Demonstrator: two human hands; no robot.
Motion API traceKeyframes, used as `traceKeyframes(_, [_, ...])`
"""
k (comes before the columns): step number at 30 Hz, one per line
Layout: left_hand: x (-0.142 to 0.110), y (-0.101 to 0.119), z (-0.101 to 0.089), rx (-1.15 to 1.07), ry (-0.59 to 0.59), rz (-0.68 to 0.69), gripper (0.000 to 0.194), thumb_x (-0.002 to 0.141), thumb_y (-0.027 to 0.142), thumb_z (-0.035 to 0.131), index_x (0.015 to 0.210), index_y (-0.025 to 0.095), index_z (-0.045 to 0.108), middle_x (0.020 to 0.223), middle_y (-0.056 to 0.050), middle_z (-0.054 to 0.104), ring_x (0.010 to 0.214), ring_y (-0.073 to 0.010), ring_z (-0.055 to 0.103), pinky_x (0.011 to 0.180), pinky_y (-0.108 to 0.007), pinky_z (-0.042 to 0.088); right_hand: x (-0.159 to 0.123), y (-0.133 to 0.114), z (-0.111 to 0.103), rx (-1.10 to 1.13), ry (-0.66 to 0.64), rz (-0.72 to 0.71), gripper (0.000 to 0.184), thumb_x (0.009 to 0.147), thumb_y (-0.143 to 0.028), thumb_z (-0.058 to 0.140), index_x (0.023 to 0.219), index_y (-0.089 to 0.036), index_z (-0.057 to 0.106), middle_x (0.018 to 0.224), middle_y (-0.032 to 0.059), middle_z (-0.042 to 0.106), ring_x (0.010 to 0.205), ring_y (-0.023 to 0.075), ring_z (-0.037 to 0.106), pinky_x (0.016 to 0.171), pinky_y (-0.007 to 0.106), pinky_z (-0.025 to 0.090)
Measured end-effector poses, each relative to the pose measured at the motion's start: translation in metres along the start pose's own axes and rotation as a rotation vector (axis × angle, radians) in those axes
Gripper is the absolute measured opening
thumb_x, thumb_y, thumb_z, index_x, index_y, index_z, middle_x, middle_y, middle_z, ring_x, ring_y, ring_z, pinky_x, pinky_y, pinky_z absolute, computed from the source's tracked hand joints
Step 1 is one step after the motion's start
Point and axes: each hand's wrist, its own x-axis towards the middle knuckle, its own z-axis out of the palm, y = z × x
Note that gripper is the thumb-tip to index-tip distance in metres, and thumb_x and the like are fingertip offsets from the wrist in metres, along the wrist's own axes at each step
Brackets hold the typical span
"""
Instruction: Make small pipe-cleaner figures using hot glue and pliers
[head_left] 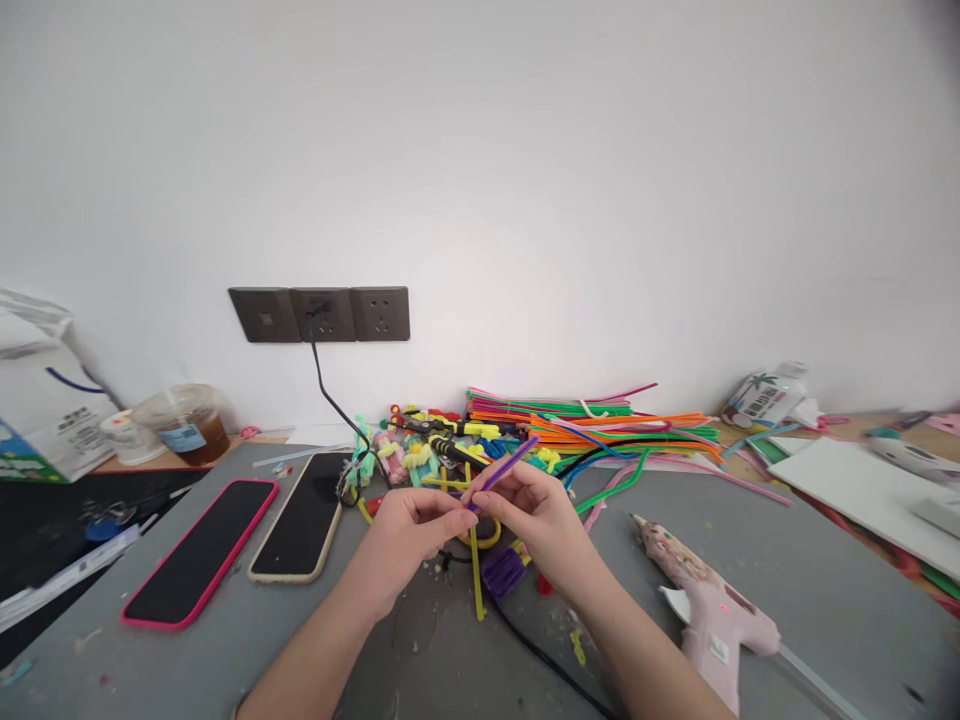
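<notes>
A purple pipe cleaner (513,461) slants up to the right from between my fingertips. My right hand (541,520) pinches it between thumb and finger. Close against it, my left hand (409,545) has its thumb and forefinger pressed together at the lower end of the same pipe cleaner; the very tip is hidden by the fingers. Just below my hands stands out a yellow pipe cleaner (478,580), lying straight on the grey mat. Beside it is a bundled purple fuzzy piece (504,572), partly under my right hand.
Behind my hands lie a pile of coloured pipe cleaners (622,430) and several small fuzzy pieces (412,455). A pink glue gun (709,600) rests at right. Two phones, one pink-edged (202,555) and one cream-edged (300,520), lie left. A black cable (540,650) crosses the mat.
</notes>
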Motion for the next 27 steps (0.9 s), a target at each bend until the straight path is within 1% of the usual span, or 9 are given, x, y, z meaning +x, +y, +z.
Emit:
traceKeyframes(3, [-0.001, 0.001, 0.0018, -0.048, -0.007, -0.029, 0.038, 0.065, 0.05, 0.082, 0.063, 0.014, 0.069, 0.05, 0.006, 0.042, 0.049, -0.0069, 0.026, 0.049, -0.025, 0.016, 0.0003, 0.0004, -0.0006, 0.013, 0.0, -0.013, 0.026, 0.076, -0.043, 0.08, 0.077, -0.019, 0.07, 0.074, 0.0031, 0.072, 0.067, 0.0158, 0.065, 0.063, 0.027, 0.05])
traceKeyframes(7, [-0.0017, 0.0007, 0.0036, -0.06, 0.006, -0.012, 0.042, 0.065, 0.053, 0.082, 0.064, 0.013, 0.068, 0.049, 0.006, 0.042, 0.049, -0.0063, 0.026, 0.049, -0.024, 0.015, 0.001, 0.0031, 0.0, 0.034, 0.015, -0.024, 0.024, 0.073, -0.039, 0.083, 0.076, -0.02, 0.069, 0.07, 0.0005, 0.068, 0.065, 0.0144, 0.061, 0.061, 0.025, 0.048])
traceKeyframes(10, [-0.0014, 0.0009, 0.0039, -0.089, 0.034, -0.002, 0.046, 0.065, 0.057, 0.081, 0.064, 0.013, 0.067, 0.046, 0.008, 0.037, 0.047, -0.0056, 0.022, 0.049, -0.025, 0.013, 0.001, 0.0039, 0.0004, 0.07, 0.014, -0.047, 0.022, 0.074, -0.038, 0.083, 0.077, -0.02, 0.07, 0.077, 0.0013, 0.068, 0.071, 0.0154, 0.061, 0.067, 0.027, 0.049])
traceKeyframes(12, [-0.0011, 0.0018, 0.0041, -0.138, 0.024, -0.012, 0.047, 0.063, 0.057, 0.082, 0.062, 0.013, 0.066, 0.047, 0.008, 0.038, 0.047, -0.0053, 0.021, 0.048, -0.025, 0.013, 0.0005, 0.0034, 0.0003, 0.108, -0.008, -0.052, 0.021, 0.076, -0.038, 0.081, 0.079, -0.02, 0.071, 0.082, 0.0023, 0.068, 0.076, 0.0165, 0.062, 0.072, 0.029, 0.05])
traceKeyframes(15, [-0.0011, 0.0024, 0.0045, -0.236, -0.028, -0.021, 0.046, 0.061, 0.054, 0.086, 0.062, 0.013, 0.065, 0.053, 0.005, 0.046, 0.048, -0.0047, 0.024, 0.048, -0.024, 0.015, -0.0006, 0.0023, 0.0004, 0.206, -0.043, 0.003, 0.021, 0.078, -0.039, 0.08, 0.08, -0.019, 0.071, 0.082, 0.0017, 0.068, 0.075, 0.0152, 0.061, 0.071, 0.028, 0.048])
traceKeyframes(18, [-0.0014, 0.0008, 0.0043, -0.281, -0.083, -0.013, 0.042, 0.063, 0.049, 0.086, 0.063, 0.013, 0.065, 0.055, 0.005, 0.046, 0.049, -0.0046, 0.027, 0.049, -0.024, 0.017, -0.0019, 0.0023, 0.0011, 0.316, -0.066, 0.089, 0.023, 0.075, -0.038, 0.083, 0.078, -0.019, 0.07, 0.077, -0.0001, 0.066, 0.068, 0.0126, 0.059, 0.068, 0.026, 0.046])
traceKeyframes(22, [-0.0021, -0.0002, 0.0017, -0.223, -0.177, -0.02, 0.039, 0.068, 0.046, 0.085, 0.063, 0.013, 0.064, 0.059, 0.004, 0.048, 0.05, -0.0048, 0.028, 0.05, -0.024, 0.017, -0.0037, 0.0015, 0.0012, 0.388, -0.102, 0.188, 0.027, 0.071, -0.038, 0.086, 0.078, -0.018, 0.07, 0.07, -0.0018, 0.064, 0.064, 0.0106, 0.055, 0.064, 0.024, 0.042])
traceKeyframes(27, [-0.0044, 0.0035, -0.0029, -0.143, -0.247, 0.006, 0.039, 0.071, 0.046, 0.081, 0.064, 0.014, 0.061, 0.063, 0.004, 0.045, 0.053, -0.0062, 0.027, 0.051, -0.023, 0.019, -0.0056, -0.0033, 0.0004, 0.43, -0.152, 0.243, 0.027, 0.07, -0.034, 0.088, 0.079, -0.018, 0.069, 0.077, -0.0012, 0.064, 0.066, 0.0093, 0.053, 0.063, 0.023, 0.039])
